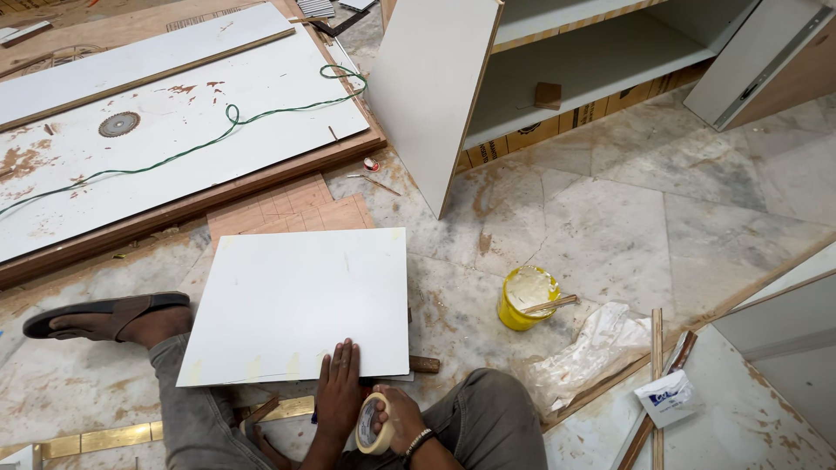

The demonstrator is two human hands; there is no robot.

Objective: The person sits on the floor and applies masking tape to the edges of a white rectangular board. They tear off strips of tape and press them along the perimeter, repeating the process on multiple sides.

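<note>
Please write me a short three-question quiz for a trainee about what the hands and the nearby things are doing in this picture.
1. True or false: the left hand lies flat on the near edge of the white panel.
2. What does the right hand hold?
A. a saw blade
B. a roll of tape
C. a plastic bag
3. Fill in: the stick rests across the rim of the ______ tub on the marble floor.

Key: 1 true; 2 B; 3 yellow.
</note>
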